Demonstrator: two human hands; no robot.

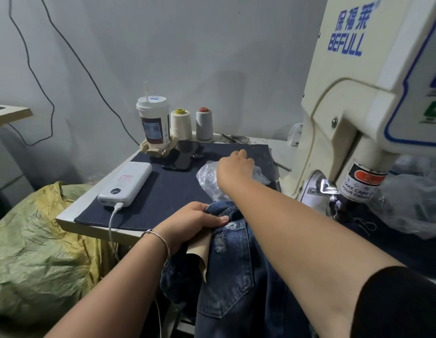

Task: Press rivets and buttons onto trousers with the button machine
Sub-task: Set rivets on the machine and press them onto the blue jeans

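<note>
Distressed blue denim trousers (pixel 234 262) hang over the table's front edge, back pocket showing. My left hand (pixel 195 219) grips their waistband, with a tan paper tag below it. My right hand (pixel 235 165) reaches across into a crumpled clear plastic bag (pixel 207 178) on the dark cloth; its fingertips are hidden inside the bag, so what they hold cannot be seen. The cream button machine (pixel 358 118) stands at the right, its press head (pixel 363 181) above the work area.
On the dark mat (pixel 173 189) lie a white power bank (pixel 126 182) with a cable, a black phone (pixel 180 158), a lidded drink cup (pixel 154 120) and two thread cones (pixel 180 124). A green sack (pixel 36 252) sits at left. More plastic bags (pixel 412 203) lie right.
</note>
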